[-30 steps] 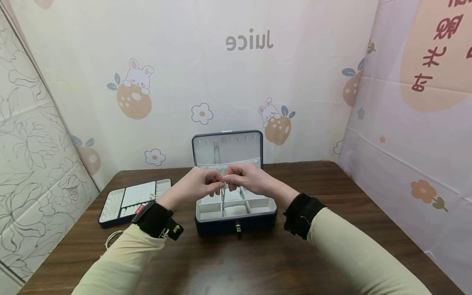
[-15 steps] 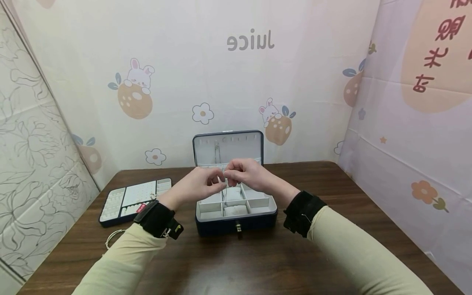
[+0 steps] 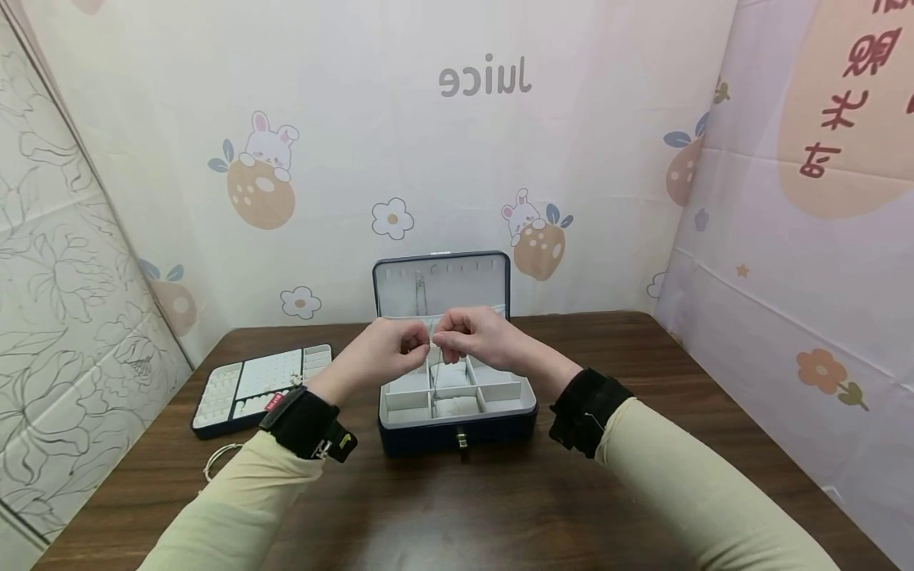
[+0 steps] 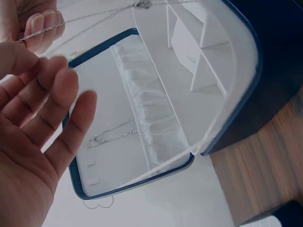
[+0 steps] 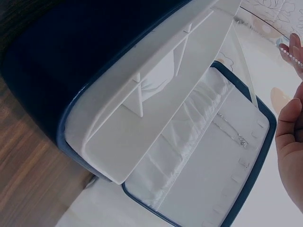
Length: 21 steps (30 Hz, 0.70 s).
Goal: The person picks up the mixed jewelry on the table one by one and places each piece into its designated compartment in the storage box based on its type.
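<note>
Both hands (image 3: 374,353) (image 3: 481,341) rose slightly; wooden table (image 3: 457,515) below; rabbit-printed backdrop (image 3: 343,143) behind.

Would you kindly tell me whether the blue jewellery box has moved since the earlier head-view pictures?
No: against the back edge of the wooden table, the blue jewellery box stands where it did, shifted neither left nor right.

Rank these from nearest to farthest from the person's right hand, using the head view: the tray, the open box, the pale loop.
1. Box: mid-table, with the right hand showing over it.
2. Tray: on the left, past the box.
3. Loop: also left, beside the left sleeve.
</note>
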Each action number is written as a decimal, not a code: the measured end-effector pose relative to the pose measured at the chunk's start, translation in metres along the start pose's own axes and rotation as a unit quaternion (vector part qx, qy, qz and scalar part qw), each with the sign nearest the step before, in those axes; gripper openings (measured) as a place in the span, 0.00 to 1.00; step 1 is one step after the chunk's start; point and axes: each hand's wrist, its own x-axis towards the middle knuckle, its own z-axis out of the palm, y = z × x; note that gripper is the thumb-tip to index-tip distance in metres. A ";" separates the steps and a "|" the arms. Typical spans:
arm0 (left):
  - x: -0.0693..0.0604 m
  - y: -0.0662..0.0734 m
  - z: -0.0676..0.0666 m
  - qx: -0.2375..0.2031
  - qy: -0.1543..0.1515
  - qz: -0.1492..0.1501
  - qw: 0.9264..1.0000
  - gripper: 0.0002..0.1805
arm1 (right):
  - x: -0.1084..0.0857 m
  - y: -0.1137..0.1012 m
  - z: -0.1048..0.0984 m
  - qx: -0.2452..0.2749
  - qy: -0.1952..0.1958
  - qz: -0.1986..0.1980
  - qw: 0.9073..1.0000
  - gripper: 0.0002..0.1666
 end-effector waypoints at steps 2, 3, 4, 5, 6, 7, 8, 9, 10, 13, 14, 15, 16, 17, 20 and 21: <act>-0.001 0.000 -0.001 0.029 0.007 0.000 1.000 0.08 | -0.001 0.000 -0.001 0.003 -0.004 -0.001 1.000 0.08; -0.001 0.000 -0.001 0.042 0.009 -0.003 0.999 0.09 | -0.002 0.000 -0.001 0.004 -0.005 -0.001 1.000 0.08; -0.002 -0.001 -0.001 0.052 0.011 -0.009 0.999 0.09 | -0.002 0.000 -0.001 0.003 -0.005 -0.001 1.000 0.08; -0.003 -0.001 -0.002 0.060 0.013 -0.014 0.998 0.09 | -0.003 0.000 -0.002 0.002 -0.006 0.000 1.000 0.08; -0.004 -0.002 -0.003 0.067 0.014 -0.019 0.997 0.09 | -0.003 0.001 -0.002 0.001 -0.006 0.000 1.000 0.08; -0.005 -0.003 -0.003 0.072 0.015 -0.023 0.997 0.08 | -0.003 0.001 -0.003 0.000 -0.006 0.001 1.000 0.08; -0.006 -0.004 -0.004 0.078 0.016 -0.026 0.996 0.08 | -0.004 0.001 -0.004 -0.002 -0.006 0.001 1.000 0.08; -0.007 -0.005 -0.005 0.083 0.017 -0.030 0.996 0.07 | -0.004 0.001 -0.004 -0.002 -0.006 0.001 1.000 0.08; -0.008 -0.006 -0.005 0.088 0.018 -0.034 0.995 0.07 | -0.005 0.001 -0.005 -0.002 -0.007 0.001 1.000 0.08; -0.010 -0.009 -0.007 0.105 0.018 -0.047 0.993 0.06 | -0.007 0.003 -0.007 -0.001 -0.010 -0.001 1.000 0.07; -0.010 -0.010 -0.007 0.113 0.018 -0.053 0.992 0.06 | -0.008 0.004 -0.007 -0.001 -0.011 -0.002 1.000 0.07; -0.011 -0.011 -0.008 0.121 0.019 -0.058 0.991 0.06 | -0.008 0.005 -0.007 0.000 -0.012 -0.004 1.000 0.07; -0.012 -0.012 -0.008 0.131 0.020 -0.064 0.989 0.06 | -0.009 0.006 -0.008 0.001 -0.013 -0.006 1.000 0.07; -0.013 -0.013 -0.008 0.139 0.022 -0.067 0.988 0.06 | -0.009 0.007 -0.008 0.001 -0.013 -0.008 1.000 0.07; -0.016 -0.017 -0.009 0.165 0.031 -0.073 0.983 0.06 | -0.011 0.009 -0.009 0.001 -0.014 -0.013 1.000 0.07; -0.017 -0.019 -0.009 0.171 0.036 -0.075 0.982 0.06 | -0.011 0.010 -0.009 0.001 -0.015 -0.016 1.000 0.07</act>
